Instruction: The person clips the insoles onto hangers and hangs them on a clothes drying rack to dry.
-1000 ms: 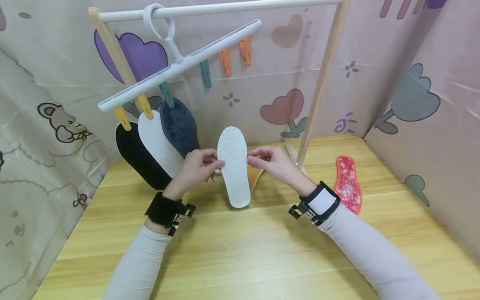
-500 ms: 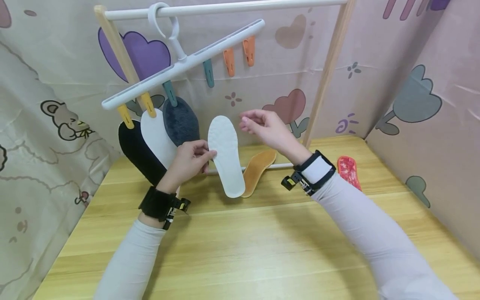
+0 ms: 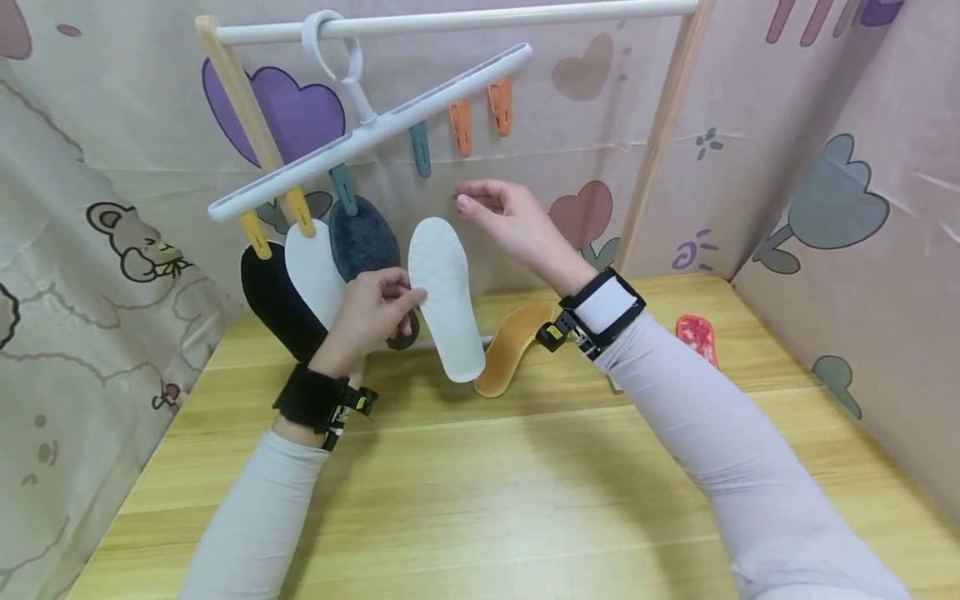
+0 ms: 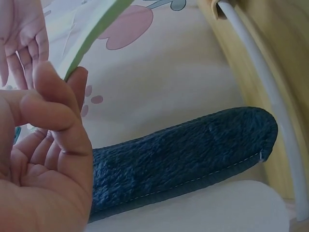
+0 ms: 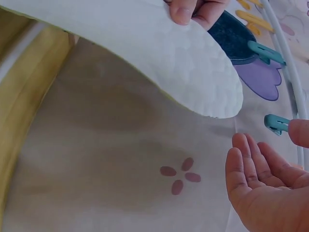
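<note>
The right hand [image 3: 504,218] has let go of the white insole [image 3: 447,298] and risen, fingers loosely spread, toward the teal clip [image 3: 421,148] on the hanger [image 3: 375,129] — the left hand [image 3: 372,315] alone now pinches the insole's edge, upright above the surface [image 3: 480,500], beside the hung grey insole [image 3: 362,237] — clipping looks next

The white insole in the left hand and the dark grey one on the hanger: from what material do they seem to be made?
White insole: probably thin foam or pressed fabric; matte, quilted surface, and it curves in the left hand.
Dark grey insole: looks like plush fleece or felt; fuzzy pile, with a stitched edge in the left wrist view.
</note>
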`<state>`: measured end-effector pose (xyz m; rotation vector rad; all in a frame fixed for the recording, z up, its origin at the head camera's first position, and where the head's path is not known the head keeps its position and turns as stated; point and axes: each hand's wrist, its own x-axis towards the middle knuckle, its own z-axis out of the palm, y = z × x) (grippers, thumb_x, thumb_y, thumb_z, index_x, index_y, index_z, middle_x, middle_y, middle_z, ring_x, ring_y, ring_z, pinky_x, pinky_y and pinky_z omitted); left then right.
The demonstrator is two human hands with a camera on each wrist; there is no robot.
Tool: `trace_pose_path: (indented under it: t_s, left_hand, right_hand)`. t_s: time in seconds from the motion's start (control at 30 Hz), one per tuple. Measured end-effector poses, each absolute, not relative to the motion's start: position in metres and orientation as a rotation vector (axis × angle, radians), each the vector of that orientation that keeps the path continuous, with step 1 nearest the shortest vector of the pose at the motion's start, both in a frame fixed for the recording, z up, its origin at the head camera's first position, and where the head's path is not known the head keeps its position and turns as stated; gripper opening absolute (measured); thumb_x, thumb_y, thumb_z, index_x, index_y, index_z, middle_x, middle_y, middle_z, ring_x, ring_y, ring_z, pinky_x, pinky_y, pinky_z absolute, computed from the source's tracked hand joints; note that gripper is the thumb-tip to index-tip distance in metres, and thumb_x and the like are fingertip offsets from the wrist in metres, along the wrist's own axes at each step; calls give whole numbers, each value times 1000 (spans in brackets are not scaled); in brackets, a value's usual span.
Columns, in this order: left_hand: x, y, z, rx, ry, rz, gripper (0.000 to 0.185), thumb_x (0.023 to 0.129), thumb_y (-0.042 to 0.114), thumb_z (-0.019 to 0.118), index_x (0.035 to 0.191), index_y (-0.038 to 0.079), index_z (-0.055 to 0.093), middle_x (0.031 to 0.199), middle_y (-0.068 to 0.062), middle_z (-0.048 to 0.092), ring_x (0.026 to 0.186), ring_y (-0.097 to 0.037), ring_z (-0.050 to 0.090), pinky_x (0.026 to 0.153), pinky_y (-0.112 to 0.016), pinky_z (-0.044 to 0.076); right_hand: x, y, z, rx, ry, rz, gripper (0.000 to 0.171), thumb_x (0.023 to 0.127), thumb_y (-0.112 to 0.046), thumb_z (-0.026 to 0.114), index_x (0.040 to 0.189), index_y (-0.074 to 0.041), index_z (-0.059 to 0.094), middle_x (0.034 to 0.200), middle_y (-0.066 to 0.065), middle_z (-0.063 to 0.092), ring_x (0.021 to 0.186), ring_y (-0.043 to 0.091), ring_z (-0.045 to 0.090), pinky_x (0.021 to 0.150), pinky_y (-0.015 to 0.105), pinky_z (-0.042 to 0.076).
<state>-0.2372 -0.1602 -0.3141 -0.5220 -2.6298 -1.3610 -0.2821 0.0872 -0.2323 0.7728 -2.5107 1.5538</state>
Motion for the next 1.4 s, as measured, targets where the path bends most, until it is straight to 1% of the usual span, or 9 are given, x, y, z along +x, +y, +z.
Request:
trace_pose_path:
  t_s: [0.13,0.27,0.37,0.53,0.7,0.9,1.07,1.23,1.4]
  left_hand:
    - [-238,-161,-311,-500,-2634,-1357,17,108,23,68,108,6,71,68,-8,67,59,-32,64,49,-29,46]
    - [-239,-163,-309,-476,-2653,-1348,18,108,25,68,109,7,71,72,-10,69,60,-29,64,51,-29,46]
    - [-240,-164,-308,-479,-2656,-1346,19,108,26,68,110,7,71,74,-13,69,61,-29,65,51,-28,45]
    - [-241,-167,-306,-493,-2645,-1350,20,108,26,68,110,7,72,81,-22,71,66,-37,68,49,-28,42]
    - [-241,-168,-304,-501,-2650,-1341,20,108,25,68,110,6,72,87,-27,72,68,-40,70,52,-27,46]
    - [-241,-169,-302,-510,-2641,-1320,19,108,23,68,109,5,72,88,-27,72,67,-39,69,54,-27,49]
    - [-240,-169,-302,-506,-2647,-1321,19,107,25,68,110,6,72,86,-25,72,67,-39,70,54,-29,48]
    - [-240,-169,-302,-526,-2647,-1318,19,107,24,68,110,7,73,81,-19,72,70,-42,71,57,-29,50]
    - [-241,-169,-299,-545,-2623,-1311,18,107,25,69,107,8,73,86,-24,74,63,-30,70,60,-29,52]
  right_hand:
    - [-288,79,-223,770,-2523,1542,48,113,-29,58,153,-3,55,147,12,68,134,22,65,116,36,51]
    - [-293,70,-213,786,-2540,1520,50,113,-29,56,156,-3,52,149,12,66,136,21,64,115,35,51]
    - [-294,64,-206,795,-2567,1508,53,114,-32,54,160,-5,48,153,10,63,139,18,62,115,32,52]
    - [-297,51,-194,776,-2601,1618,60,115,-39,50,166,-11,38,163,7,53,145,17,59,118,33,50]
    - [-300,41,-184,732,-2592,1735,64,115,-42,49,170,-15,31,170,2,44,148,22,56,122,39,47]
    - [-301,32,-178,726,-2509,1882,63,115,-37,48,170,-14,28,171,3,43,150,20,53,119,33,49]
    - [-301,29,-180,766,-2394,1952,50,117,-28,47,161,-7,42,154,14,56,138,24,56,116,34,51]
    - [-299,32,-182,774,-2362,1913,44,118,-27,43,153,-2,50,144,17,60,122,21,58,109,35,53]
    - [-300,34,-181,788,-2340,1895,42,118,-26,42,147,2,54,133,18,60,107,17,55,104,38,52]
